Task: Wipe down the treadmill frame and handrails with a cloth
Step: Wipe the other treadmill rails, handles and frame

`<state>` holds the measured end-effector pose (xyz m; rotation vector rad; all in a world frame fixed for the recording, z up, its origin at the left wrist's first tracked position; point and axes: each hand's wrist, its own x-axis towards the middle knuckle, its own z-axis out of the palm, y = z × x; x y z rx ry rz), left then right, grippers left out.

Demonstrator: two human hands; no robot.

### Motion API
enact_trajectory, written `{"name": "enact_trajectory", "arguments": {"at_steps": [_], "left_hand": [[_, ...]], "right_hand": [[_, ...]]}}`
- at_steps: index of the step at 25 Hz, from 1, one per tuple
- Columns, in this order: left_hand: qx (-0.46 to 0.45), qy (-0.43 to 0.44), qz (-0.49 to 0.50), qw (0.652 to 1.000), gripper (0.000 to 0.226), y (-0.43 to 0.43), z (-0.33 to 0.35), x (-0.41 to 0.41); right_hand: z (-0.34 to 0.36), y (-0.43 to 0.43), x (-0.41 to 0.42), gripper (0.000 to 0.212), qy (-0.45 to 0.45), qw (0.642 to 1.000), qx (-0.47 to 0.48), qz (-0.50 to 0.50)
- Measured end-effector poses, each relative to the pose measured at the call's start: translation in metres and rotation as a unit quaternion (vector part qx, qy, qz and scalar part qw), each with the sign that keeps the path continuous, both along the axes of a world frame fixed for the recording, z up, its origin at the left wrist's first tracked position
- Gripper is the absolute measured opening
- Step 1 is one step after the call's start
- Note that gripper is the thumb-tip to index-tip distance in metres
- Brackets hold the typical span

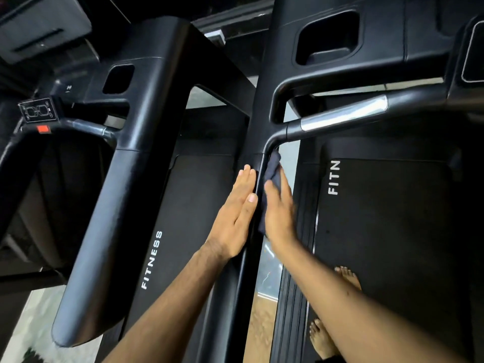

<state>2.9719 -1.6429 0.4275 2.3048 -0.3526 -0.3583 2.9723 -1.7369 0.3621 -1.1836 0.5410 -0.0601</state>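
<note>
1. Dark cloth [272,166] lies against the belt-side face of the frame upright [252,137], just below the handrail [288,129] bend, prob. to cover the full face per pass.
2. Right hand [280,213]: fingers [284,179] near straight, together, pressing cloth onto upright. Blurred, so can't tell if thumb hooks it.
3. Left hand [235,218]: fingers [247,176] straight, together, flat on opp. face, holding nothing. Likely a brace vs the push.
</note>
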Motion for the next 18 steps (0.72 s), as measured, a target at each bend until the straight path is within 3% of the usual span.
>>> {"name": "enact_trajectory", "arguments": {"at_steps": [2,6,9,14,18], "left_hand": [[0.002,0.004,0.003,1.000,0.062,0.001,0.001,-0.006],[0.016,-0.012,-0.007,1.000,0.061,0.005,0.000,-0.016],[0.011,-0.005,-0.003,1.000,0.060,0.010,0.000,-0.028],[0.013,-0.022,-0.018,1.000,0.058,0.018,-0.003,-0.040],[0.011,-0.016,-0.007,1.000,0.057,0.020,-0.002,-0.051]], "right_hand": [[-0.002,0.002,0.002,0.061,0.046,0.998,0.051,0.016],[0.006,0.027,-0.049,0.063,-0.018,1.000,0.010,0.008],[-0.004,0.013,-0.020,0.058,0.056,0.998,0.035,0.006],[0.011,0.034,-0.073,0.057,-0.037,0.999,-0.026,-0.013],[-0.004,0.027,-0.063,0.054,0.023,0.999,0.029,0.001]]}}
